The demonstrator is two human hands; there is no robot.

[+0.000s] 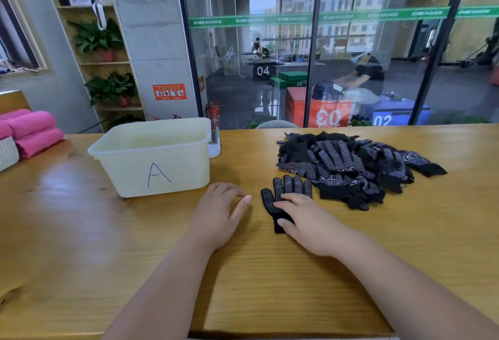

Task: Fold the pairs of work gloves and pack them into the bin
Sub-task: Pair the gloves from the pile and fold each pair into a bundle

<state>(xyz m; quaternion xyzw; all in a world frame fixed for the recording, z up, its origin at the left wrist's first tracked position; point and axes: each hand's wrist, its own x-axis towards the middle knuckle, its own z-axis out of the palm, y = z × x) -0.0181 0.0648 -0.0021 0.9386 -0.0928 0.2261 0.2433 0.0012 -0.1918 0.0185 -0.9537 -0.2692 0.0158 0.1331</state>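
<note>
Softness was our guess for the glove (293,184) lying under our flat, straight-fingered right hand (310,221): light, limp, dotted for grip, best pinched at the cuff near our thumb, while our left hand (216,212) rested loosely curled, empty, just beside it, the bin (183,166) beyond.
</note>
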